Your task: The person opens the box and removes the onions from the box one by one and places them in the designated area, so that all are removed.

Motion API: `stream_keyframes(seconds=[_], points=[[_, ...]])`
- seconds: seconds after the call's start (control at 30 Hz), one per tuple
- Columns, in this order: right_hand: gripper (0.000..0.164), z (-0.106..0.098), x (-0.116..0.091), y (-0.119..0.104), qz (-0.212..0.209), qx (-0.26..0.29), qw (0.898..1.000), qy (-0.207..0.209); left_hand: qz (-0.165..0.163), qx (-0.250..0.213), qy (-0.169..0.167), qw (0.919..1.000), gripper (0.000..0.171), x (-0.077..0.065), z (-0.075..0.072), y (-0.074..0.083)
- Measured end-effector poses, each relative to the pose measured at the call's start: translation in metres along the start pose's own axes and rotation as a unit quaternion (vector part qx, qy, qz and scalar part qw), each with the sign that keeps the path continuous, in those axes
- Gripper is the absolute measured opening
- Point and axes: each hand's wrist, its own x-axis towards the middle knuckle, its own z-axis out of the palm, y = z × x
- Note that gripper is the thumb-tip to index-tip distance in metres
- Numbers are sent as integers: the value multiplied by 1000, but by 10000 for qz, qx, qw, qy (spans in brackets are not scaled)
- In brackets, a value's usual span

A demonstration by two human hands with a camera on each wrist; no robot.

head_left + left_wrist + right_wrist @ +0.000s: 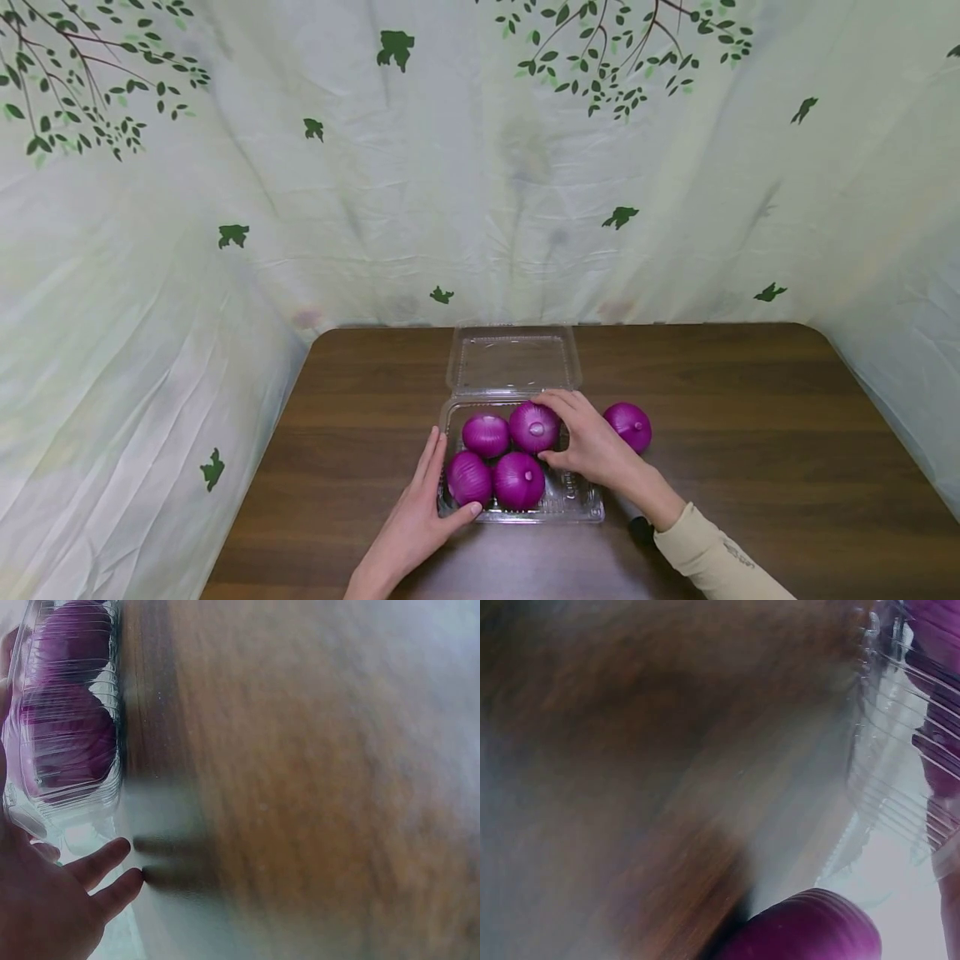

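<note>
A clear plastic clamshell container (pixel 573 505) lies on the table with its lid (pixel 513 360) folded back. My right hand (pixel 588 442) holds a red onion (pixel 534 427) inside it, in the back row, thumb and fingers round its right side. Three more red onions (pixel 519 481) sit in the container beside it. My left hand (pixel 422 508) rests against the container's front left corner, fingers straight along the left wall and thumb at the front rim. In the left wrist view, two fingertips (pixel 112 855) reach down near the tabletop. Another red onion (pixel 628 427) lies outside, right of the container.
The brown wooden table (pixel 765 450) extends on both sides. A black-ended object (pixel 641 530) lies partly hidden under my right forearm. A pale cloth (pixel 480 167) printed with leaves hangs behind the table and along its sides.
</note>
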Motion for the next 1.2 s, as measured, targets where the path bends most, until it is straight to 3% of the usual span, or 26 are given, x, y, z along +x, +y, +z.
stream_keyframes(seconds=[0.47,0.9,1.2], points=[[80,0,-2,-9,209,655,9973,265,147,63,60,9999,107,0,0,0],[88,1,-5,-13,314,750,9962,319,139,7,75,9999,107,-1,0,0],[81,1,-8,-15,389,1091,9931,170,137,6,79,9999,107,0,1,0]])
